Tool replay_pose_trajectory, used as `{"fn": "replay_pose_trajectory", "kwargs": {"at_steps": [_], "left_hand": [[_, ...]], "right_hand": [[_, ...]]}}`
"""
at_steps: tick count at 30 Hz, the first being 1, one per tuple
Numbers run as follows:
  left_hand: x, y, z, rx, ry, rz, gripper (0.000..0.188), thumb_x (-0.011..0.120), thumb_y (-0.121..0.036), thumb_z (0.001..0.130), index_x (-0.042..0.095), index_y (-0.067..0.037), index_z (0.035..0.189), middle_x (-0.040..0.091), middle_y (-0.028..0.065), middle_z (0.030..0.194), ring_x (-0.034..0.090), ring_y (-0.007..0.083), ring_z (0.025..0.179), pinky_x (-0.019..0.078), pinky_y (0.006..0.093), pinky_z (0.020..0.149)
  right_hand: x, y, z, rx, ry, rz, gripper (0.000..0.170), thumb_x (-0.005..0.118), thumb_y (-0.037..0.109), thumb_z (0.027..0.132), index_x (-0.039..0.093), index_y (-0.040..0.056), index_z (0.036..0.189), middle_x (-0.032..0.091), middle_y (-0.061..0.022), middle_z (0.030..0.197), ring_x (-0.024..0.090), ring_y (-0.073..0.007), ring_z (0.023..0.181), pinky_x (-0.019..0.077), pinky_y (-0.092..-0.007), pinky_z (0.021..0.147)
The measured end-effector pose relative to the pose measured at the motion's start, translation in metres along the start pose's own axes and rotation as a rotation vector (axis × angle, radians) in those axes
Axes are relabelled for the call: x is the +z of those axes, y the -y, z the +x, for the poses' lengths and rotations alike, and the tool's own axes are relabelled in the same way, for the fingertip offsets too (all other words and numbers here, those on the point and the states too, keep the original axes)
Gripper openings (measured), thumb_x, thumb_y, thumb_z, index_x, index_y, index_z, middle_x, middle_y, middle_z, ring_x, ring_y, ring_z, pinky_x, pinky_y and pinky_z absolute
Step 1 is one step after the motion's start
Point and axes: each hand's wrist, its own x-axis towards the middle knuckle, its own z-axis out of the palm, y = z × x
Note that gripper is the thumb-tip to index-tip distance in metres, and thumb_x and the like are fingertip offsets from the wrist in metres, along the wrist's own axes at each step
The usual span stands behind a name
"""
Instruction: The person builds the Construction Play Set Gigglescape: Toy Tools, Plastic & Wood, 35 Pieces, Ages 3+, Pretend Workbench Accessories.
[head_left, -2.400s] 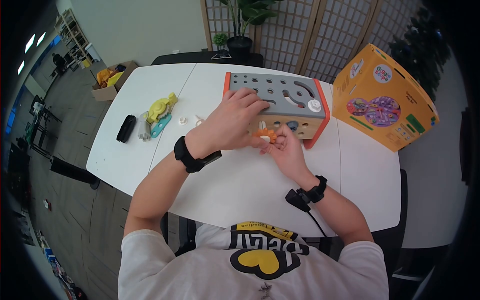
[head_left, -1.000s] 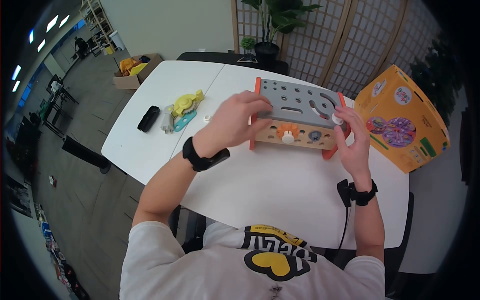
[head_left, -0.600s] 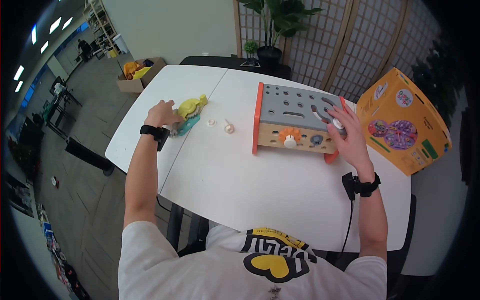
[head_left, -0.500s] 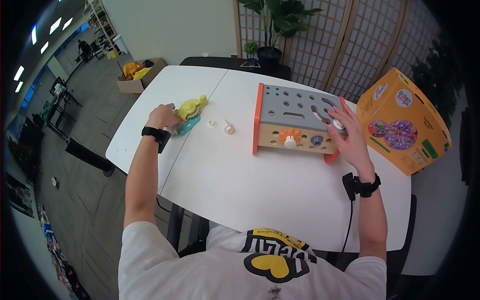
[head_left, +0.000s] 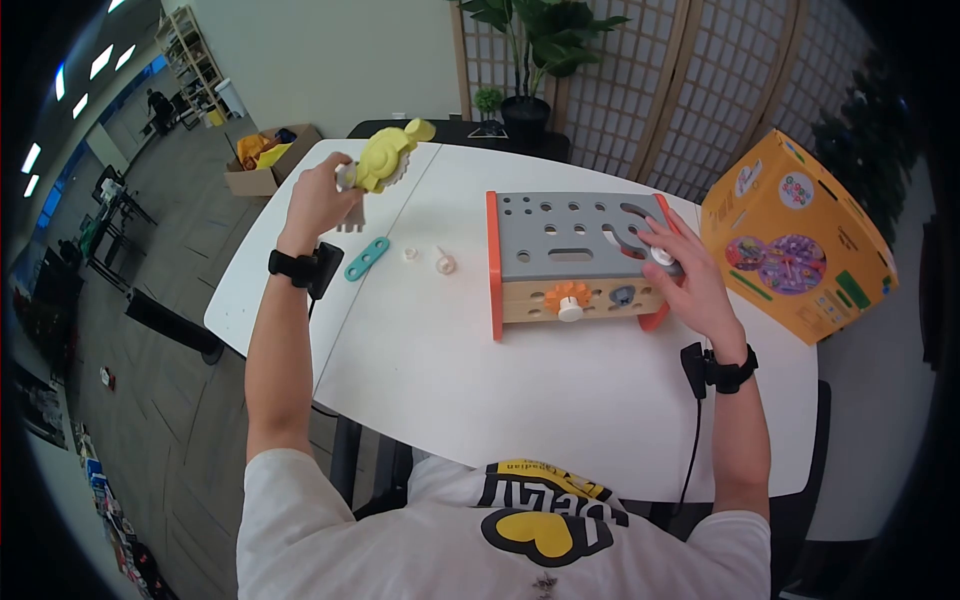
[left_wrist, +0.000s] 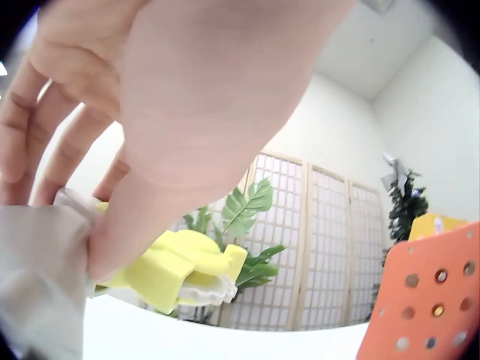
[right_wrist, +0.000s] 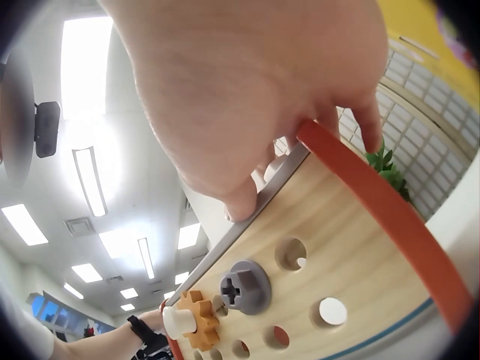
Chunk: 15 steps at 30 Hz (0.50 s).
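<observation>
My left hand [head_left: 318,205] grips a grey and yellow toy tool [head_left: 385,160] above the table's left part; in the left wrist view the thumb lies against its grey handle [left_wrist: 41,262]. My right hand [head_left: 690,275] rests on the right end of the toy bench's grey top [head_left: 570,235], beside a white knob [head_left: 662,256]. On the bench's wooden front are an orange gear [right_wrist: 201,319] with a white bolt head [right_wrist: 178,321] and a grey-blue nut-shaped piece [right_wrist: 246,287]. Between the left hand and the bench lie a teal strip [head_left: 367,259], a small white ring [head_left: 410,255] and a pale bolt-like piece [head_left: 445,262].
A large orange box [head_left: 800,240] stands at the table's right, close to the bench. Behind the table [head_left: 450,370] are a potted plant [head_left: 526,112] and a lattice screen [head_left: 640,90]. A cable [head_left: 692,455] hangs from the right wrist device.
The left hand has gone from the bench to the left-side items and lifted the grey and yellow tool, uncovering the teal strip. The right hand has moved from the orange gear to the bench top.
</observation>
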Motion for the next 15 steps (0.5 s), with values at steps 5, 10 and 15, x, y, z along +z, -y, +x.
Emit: {"fn": "replay_pose_trajectory", "kwargs": {"at_steps": [5,10,15], "left_hand": [[-0.013,-0.084,-0.019,0.195,-0.069,-0.52,0.049,0.076,-0.008,0.083,0.058,-0.005,0.128,0.073,0.0166,0.111,0.076,0.0255,0.091,0.0596,0.033,0.076],[-0.002,-0.128,-0.024,0.412,-0.028,-0.753,0.047,0.074,-0.002,0.086,0.056,-0.005,0.13,0.071,0.0161,0.117,0.076,0.0248,0.096,0.0596,0.0339,0.078],[0.013,-0.155,-0.029,0.471,0.022,-0.738,0.042,0.072,-0.006,0.09,0.055,-0.006,0.129,0.068,0.0167,0.118,0.074,0.0271,0.1,0.0601,0.0364,0.082]], "right_hand": [[-0.003,0.003,0.0,0.009,0.04,0.036,0.039,0.071,0.024,0.095,0.069,0.0101,0.131,0.058,-0.0134,0.149,0.031,-0.0282,0.154,0.0604,-0.0337,0.088],[-0.003,0.001,-0.001,-0.005,0.04,0.045,0.038,0.072,0.023,0.095,0.069,0.0103,0.131,0.057,-0.0132,0.149,0.031,-0.0287,0.154,0.0596,-0.0351,0.092],[-0.002,0.004,-0.002,0.025,0.033,0.077,0.039,0.072,0.024,0.095,0.068,0.01,0.131,0.057,-0.0137,0.149,0.031,-0.03,0.154,0.054,-0.0387,0.102]]}}
